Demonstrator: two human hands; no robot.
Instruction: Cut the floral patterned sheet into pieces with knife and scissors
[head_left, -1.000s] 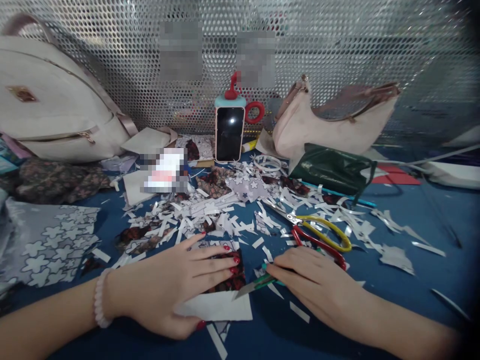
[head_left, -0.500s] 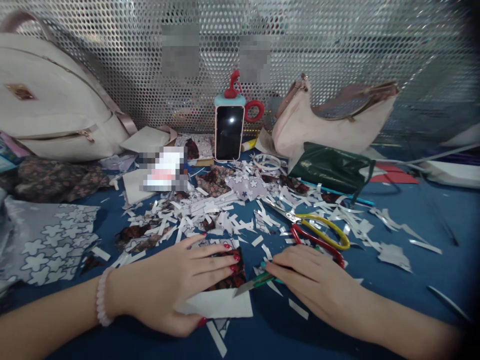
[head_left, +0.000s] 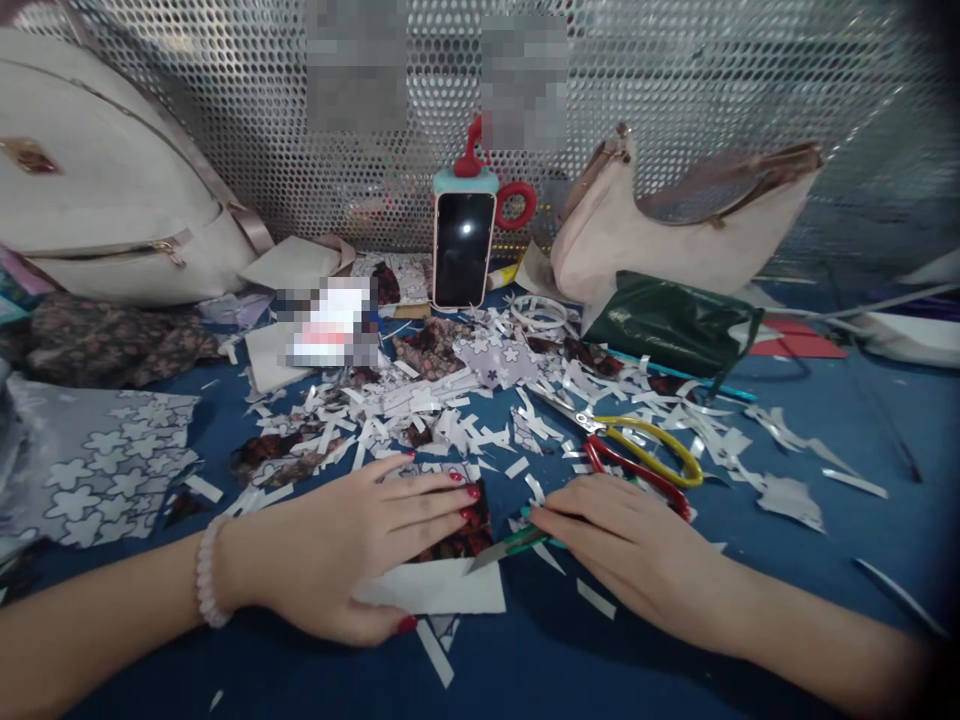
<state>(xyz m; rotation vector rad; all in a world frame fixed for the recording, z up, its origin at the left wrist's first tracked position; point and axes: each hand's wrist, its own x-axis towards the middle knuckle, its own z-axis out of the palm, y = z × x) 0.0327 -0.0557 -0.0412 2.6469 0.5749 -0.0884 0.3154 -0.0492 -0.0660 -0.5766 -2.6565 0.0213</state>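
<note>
My left hand (head_left: 337, 550) lies flat with fingers spread, pressing on a dark red and black patterned piece (head_left: 474, 510). White paper (head_left: 450, 588) shows along the near side of that piece, and my left thumb rests at its lower edge. My right hand (head_left: 622, 545) is closed round a green-handled utility knife (head_left: 517, 541). The blade's tip is over the white paper, close to the patterned piece. Most of the knife's handle is hidden under my right hand. Beyond that hand, scissors (head_left: 637, 450) with one yellow and one red handle lie with their blades pointing to the far left.
Paper scraps (head_left: 450, 430) cover the middle of the blue table (head_left: 540, 660). Flower-patterned fabric (head_left: 105, 470) lies at left. Farther back stand a phone (head_left: 463, 250), a backpack (head_left: 112, 180), a handbag (head_left: 675, 240) and a dark green pouch (head_left: 667, 325). Metal mesh (head_left: 247, 120) closes off the back.
The view has tilted slightly downward, so everything sits a little higher at the back. The knife's tip has shifted very slightly left over the paper; both hands keep nearly the same pose.
</note>
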